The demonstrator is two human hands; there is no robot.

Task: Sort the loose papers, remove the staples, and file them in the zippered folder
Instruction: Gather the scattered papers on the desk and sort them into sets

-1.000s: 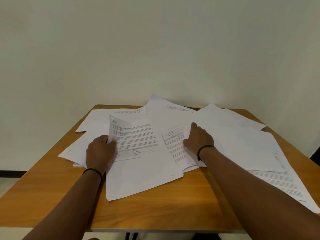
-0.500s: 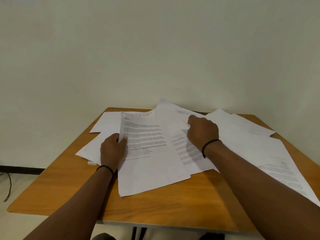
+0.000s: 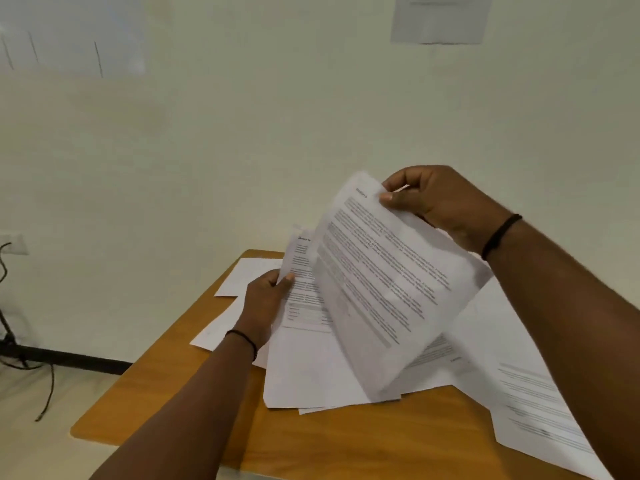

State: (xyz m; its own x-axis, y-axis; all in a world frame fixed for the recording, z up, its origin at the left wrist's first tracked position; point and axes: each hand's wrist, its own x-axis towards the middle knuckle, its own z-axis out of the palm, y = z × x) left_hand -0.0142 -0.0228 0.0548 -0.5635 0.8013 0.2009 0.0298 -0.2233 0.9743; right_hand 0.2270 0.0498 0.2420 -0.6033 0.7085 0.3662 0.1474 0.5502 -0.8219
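1. The right hand (image 3: 446, 206) pinches a printed sheet (image 3: 384, 289) at its top corner, lifted above the table (image 3: 194, 403).
2. The left hand (image 3: 265, 299) fingers pinch another sheet (image 3: 304, 341) over the loose papers (image 3: 502, 341) near the far left corner.

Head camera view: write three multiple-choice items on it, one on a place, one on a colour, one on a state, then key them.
1. Where does the printed white sheet that the right hand pinches sit?
A. flat on the table
B. lifted above the other papers
C. on the floor

2. What colour is the thin band on the right wrist?
A. black
B. red
C. white

3. What is the left hand doing?
A. resting open on bare wood
B. hanging off the table
C. gripping the edge of a second printed sheet

Key: 1 B, its top corner is held high and it slants over the pile on the orange-brown wooden table. 2 A, the band is dark black. 3 C, thumb and fingers close on that sheet's left edge.
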